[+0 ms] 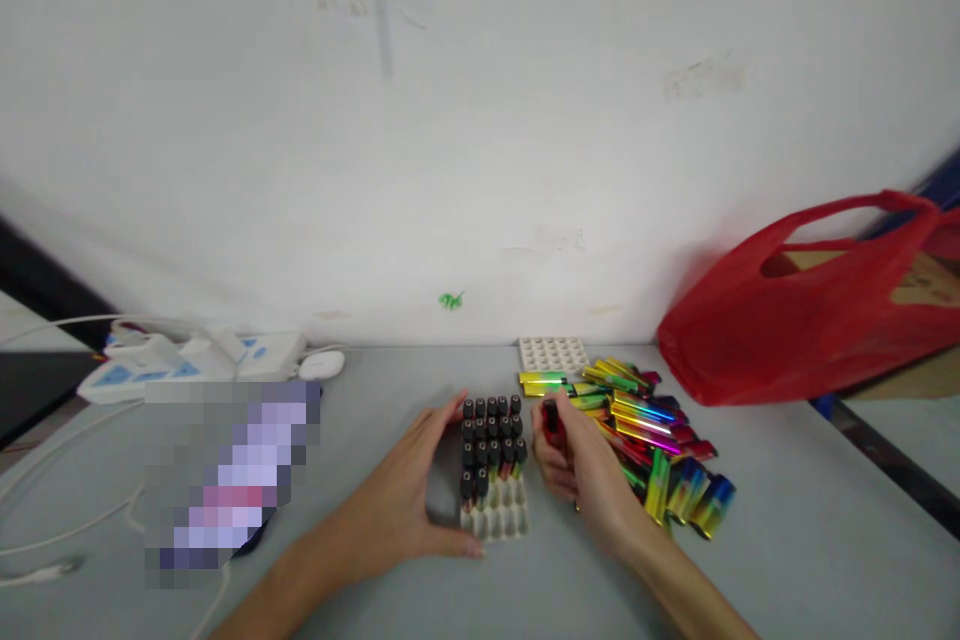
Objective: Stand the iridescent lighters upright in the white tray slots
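A pale moulded tray [504,523] lies on the table in front of me. Several slim tubes with black tops [481,455] stand upright in its far rows; its near pockets show bare. My left hand [405,490] is spread along the tray's left side, thumb at the near edge and fingers by the far left corner, holding it between them. Just right of the tray, my right hand [589,480] is closed around a red tube with a black top [553,417]. The tube's lower part is hidden in the fingers. Beside this hand lies a heap of shiny multicoloured tubes [641,420].
A second pale tray [553,354] rests against the wall behind the heap. At right sits a red plastic bag [787,320]. On the left are a white power strip [262,355], a white earbud case [322,364], cables and a pixelated, phone-like object [244,480].
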Demonstrator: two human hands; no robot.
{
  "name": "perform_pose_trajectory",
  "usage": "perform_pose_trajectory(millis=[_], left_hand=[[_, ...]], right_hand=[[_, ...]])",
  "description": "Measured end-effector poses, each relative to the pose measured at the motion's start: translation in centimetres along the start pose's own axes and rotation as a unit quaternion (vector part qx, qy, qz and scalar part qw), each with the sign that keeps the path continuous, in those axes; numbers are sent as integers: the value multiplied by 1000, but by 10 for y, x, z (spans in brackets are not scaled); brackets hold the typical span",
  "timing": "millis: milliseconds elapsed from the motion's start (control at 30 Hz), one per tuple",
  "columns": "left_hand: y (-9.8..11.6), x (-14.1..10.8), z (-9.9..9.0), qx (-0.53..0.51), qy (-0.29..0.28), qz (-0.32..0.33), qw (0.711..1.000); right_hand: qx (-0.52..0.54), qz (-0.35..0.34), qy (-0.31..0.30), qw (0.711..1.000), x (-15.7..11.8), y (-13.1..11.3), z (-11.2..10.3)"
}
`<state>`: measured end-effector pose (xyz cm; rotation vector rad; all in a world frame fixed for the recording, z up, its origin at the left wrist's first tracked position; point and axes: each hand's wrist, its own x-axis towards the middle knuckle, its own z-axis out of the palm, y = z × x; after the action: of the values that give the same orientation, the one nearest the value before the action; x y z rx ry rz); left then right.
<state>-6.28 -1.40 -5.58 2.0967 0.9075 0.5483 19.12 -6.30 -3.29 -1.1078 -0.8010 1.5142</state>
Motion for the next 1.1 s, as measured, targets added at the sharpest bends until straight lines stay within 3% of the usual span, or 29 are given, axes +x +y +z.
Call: perform_pose_trajectory(millis=[133, 367, 467, 567, 733, 867, 1100], left_hand=[[0, 0, 0, -2, -6, -2, 1000], [3, 2, -1, -7, -3, -3, 1000], [3, 1, -1, -7, -2, 1, 1000], [1, 1, 0, -4, 1, 10, 1000], [-1, 2, 1, -8, 1, 19, 1000], [0, 3, 0, -14, 2, 18, 1000], [1, 3, -1, -12, -4, 15, 1000]], right_hand=[[-137, -166, 59, 975, -13, -6, 7], [-268, -330, 87, 901, -24, -18, 5], [-264, -313, 51, 911, -28, -23, 0], [-284, -276, -28, 918, -33, -26, -2], [-405, -291, -130, 857, -34, -21, -3], [-446, -304, -143, 830, -31, -17, -3], [-477, -304, -116, 817, -33, -17, -5]])
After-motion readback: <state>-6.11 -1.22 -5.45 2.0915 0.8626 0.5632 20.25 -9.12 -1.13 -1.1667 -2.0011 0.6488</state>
